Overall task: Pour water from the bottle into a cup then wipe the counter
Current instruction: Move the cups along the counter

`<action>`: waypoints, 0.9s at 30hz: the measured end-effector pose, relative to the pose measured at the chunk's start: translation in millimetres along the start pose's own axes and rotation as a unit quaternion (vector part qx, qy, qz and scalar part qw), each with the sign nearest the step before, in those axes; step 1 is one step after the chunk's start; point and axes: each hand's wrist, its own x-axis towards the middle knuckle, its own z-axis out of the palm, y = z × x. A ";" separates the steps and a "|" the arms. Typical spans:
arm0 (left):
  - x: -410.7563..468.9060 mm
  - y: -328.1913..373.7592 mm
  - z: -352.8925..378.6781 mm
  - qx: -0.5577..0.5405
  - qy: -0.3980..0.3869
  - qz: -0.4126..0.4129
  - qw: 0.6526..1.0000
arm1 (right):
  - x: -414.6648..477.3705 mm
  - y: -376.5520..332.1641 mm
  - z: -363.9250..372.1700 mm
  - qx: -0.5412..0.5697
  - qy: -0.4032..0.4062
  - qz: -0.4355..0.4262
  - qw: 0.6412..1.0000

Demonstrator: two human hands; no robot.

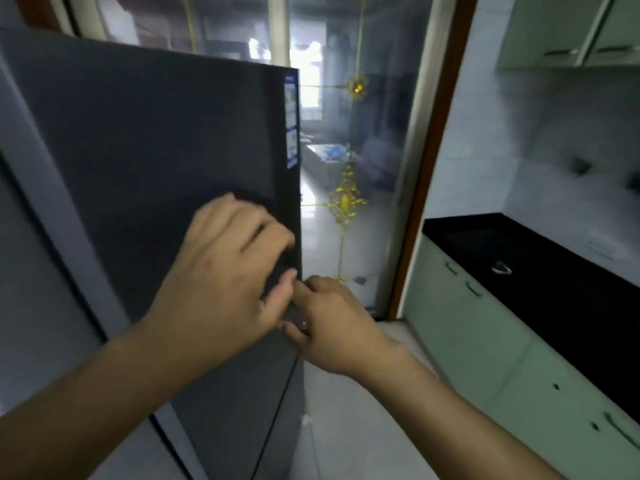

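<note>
A tall dark grey fridge (166,140) fills the left half of the view. My left hand (225,271) lies against the front of its door near the right edge, fingers curled toward that edge. My right hand (332,317) is at the same edge just below, its fingers hooked around the door's side. The black counter (540,271) runs along the right wall. No bottle and no cup are in view. The picture is blurred.
Pale green cabinets (502,358) sit under the counter, with more cupboards (568,29) high on the right. A small shiny object (501,269) lies on the counter. A glass door with gold ornaments (346,199) stands behind the fridge. Light floor (346,410) runs between fridge and cabinets.
</note>
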 end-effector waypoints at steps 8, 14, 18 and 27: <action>-18.0 144.7 108.4 -0.009 -0.400 -0.038 0.916 | -194.6 102.7 -29.7 -0.083 -0.195 0.327 0.921; 3.6 291.9 142.6 -0.042 -0.444 0.024 0.895 | -342.0 165.5 -85.7 -0.075 -0.140 0.449 0.879; 29.6 417.0 152.8 -0.084 -0.428 0.081 0.896 | -454.0 207.0 -141.7 -0.093 -0.097 0.518 0.845; 78.9 663.3 160.6 -0.191 -0.405 0.222 0.866 | -663.0 258.5 -217.7 -0.099 -0.024 0.667 0.738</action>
